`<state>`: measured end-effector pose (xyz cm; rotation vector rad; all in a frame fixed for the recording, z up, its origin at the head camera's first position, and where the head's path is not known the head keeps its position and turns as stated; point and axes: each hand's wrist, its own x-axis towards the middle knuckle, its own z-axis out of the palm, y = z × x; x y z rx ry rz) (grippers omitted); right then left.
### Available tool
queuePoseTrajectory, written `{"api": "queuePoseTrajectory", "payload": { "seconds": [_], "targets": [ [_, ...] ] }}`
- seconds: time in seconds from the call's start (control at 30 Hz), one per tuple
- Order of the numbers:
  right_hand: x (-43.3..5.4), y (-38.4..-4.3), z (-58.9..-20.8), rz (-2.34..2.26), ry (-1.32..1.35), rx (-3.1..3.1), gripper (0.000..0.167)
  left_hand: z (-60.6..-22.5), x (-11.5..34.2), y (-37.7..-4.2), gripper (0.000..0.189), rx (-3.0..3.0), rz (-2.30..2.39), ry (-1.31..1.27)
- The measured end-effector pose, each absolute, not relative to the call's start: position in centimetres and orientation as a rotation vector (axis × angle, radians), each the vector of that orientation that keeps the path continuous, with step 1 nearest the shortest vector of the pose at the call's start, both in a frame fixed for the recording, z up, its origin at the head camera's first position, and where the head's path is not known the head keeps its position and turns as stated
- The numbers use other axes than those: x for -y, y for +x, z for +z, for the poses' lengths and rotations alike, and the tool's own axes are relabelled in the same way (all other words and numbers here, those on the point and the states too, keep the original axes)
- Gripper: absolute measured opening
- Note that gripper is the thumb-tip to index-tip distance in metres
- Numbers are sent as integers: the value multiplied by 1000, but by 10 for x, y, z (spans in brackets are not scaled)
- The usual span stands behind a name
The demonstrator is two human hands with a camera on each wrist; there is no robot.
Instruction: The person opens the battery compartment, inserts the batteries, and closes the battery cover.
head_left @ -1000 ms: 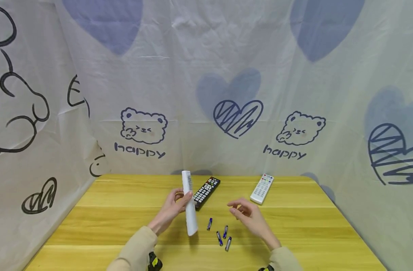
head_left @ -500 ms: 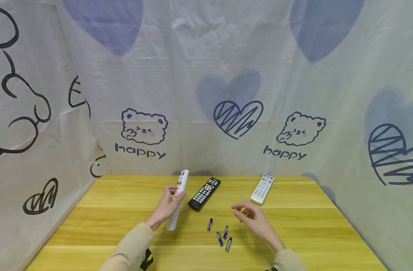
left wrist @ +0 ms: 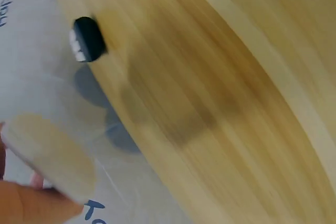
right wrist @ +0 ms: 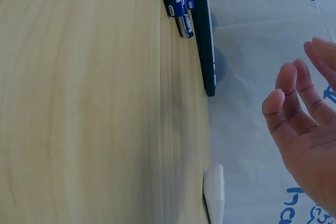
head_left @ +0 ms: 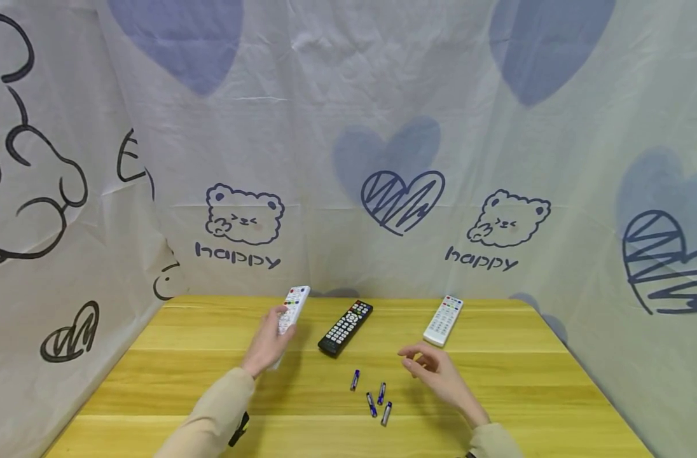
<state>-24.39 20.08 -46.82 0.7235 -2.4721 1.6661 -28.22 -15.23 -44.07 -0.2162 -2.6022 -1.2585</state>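
My left hand [head_left: 264, 342] grips a white remote control [head_left: 295, 305] over the left part of the table, its button side turned up and to the left. In the left wrist view the pale end of that white remote control [left wrist: 50, 153] shows beside the thumb, and most of the hand is out of frame. My right hand [head_left: 438, 376] hovers above the table at the right with loosely bent fingers and nothing in them. Several blue-and-silver batteries [head_left: 371, 404] lie loose on the wood between the hands. A black remote control [head_left: 345, 328] lies just right of the left hand.
A second white remote control [head_left: 443, 320] lies button side up at the back right, beyond the right hand. The yellow wooden table [head_left: 531, 407] ends at the back against a hanging cloth [head_left: 348, 83] printed with hearts and bears.
The left hand has carried the white remote control left, away from the black one, and turned it so the buttons face up. My right hand has drifted slightly right and down.
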Motion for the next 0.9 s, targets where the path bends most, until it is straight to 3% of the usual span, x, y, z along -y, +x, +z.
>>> {"api": "queuePoseTrajectory", "payload": {
  "seconds": [0.27,0.9],
  "targets": [
    [-209,-244,-468,1641,691,2563,27,-452,160,-294,50,2566,-950,-61],
    [-214,-250,-476,1569,686,2793,40,-483,178,-311,39,2658,-750,179]
  ]
}}
